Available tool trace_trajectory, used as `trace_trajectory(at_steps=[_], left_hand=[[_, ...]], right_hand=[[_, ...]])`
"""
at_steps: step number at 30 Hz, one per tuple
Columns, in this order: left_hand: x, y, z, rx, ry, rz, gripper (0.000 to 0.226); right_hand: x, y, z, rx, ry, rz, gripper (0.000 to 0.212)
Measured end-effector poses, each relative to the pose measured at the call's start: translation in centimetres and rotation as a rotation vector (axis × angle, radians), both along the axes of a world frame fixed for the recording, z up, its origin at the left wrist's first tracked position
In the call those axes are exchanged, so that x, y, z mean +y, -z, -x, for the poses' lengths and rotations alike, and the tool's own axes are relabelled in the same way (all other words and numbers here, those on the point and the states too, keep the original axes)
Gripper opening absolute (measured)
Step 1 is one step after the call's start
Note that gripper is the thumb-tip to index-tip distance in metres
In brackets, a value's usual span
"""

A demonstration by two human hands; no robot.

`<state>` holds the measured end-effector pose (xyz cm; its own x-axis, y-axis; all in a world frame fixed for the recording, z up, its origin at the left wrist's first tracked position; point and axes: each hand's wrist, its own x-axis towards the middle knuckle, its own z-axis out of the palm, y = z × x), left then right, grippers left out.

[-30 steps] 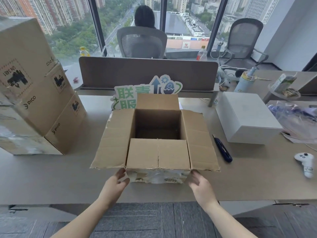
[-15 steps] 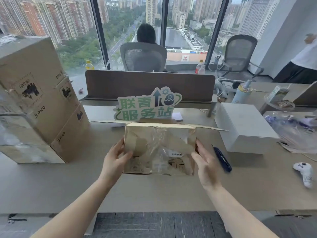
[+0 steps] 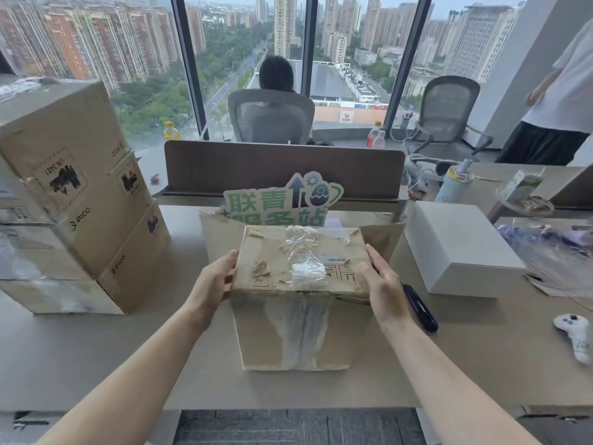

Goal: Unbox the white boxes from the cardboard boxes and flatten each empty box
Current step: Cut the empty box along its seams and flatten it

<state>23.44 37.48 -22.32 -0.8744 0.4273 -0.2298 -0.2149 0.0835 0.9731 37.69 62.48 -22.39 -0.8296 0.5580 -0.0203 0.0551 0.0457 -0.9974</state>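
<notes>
An empty cardboard box (image 3: pixel 298 335) stands turned over on the desk, its taped bottom facing up and its open flaps (image 3: pixel 221 236) spread behind it. My left hand (image 3: pixel 213 277) holds the left edge of that upturned bottom, fingers curled round it. My right hand (image 3: pixel 382 277) grips the right edge the same way. A white box (image 3: pixel 462 248) sits on the desk to the right. A stack of sealed cardboard boxes (image 3: pixel 80 200) stands at the left.
A dark blue box cutter (image 3: pixel 422 308) lies just right of my right hand. A white controller (image 3: pixel 576 335) rests at the far right, with clear plastic wrap (image 3: pixel 552 248) behind it. A green sign (image 3: pixel 282 200) and desk divider (image 3: pixel 282 168) stand behind the box.
The box went from standing open side up to tipped forward and then fully upside down. Both hands moved from its lower front corners to the edges of its upturned bottom.
</notes>
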Motion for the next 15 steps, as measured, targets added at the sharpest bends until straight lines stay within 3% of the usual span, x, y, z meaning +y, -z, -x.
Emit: trace_trajectory(at_steps=[4, 6, 9, 12, 15], left_hand=[[-2.9, 4.0, -1.4, -0.021, 0.003, -0.118, 0.039], [-4.5, 6.4, -2.2, -0.017, 0.149, -0.067, 0.067], [-5.8, 8.1, -3.2, -0.016, 0.334, 0.016, 0.087], [-5.6, 8.1, -3.3, -0.035, 0.301, 0.080, 0.102], [-4.6, 6.9, -2.4, -0.009, 0.219, 0.131, 0.097]], right_hand=[[0.9, 2.7, -1.1, 0.038, 0.097, 0.194, 0.038], [1.1, 4.7, -2.6, -0.049, 0.118, 0.231, 0.040], [0.9, 7.4, -4.6, -0.174, 0.049, 0.211, 0.041], [0.5, 8.5, -5.3, -0.208, 0.009, 0.235, 0.055], [-0.1, 7.7, -5.0, -0.151, 0.004, 0.209, 0.062]])
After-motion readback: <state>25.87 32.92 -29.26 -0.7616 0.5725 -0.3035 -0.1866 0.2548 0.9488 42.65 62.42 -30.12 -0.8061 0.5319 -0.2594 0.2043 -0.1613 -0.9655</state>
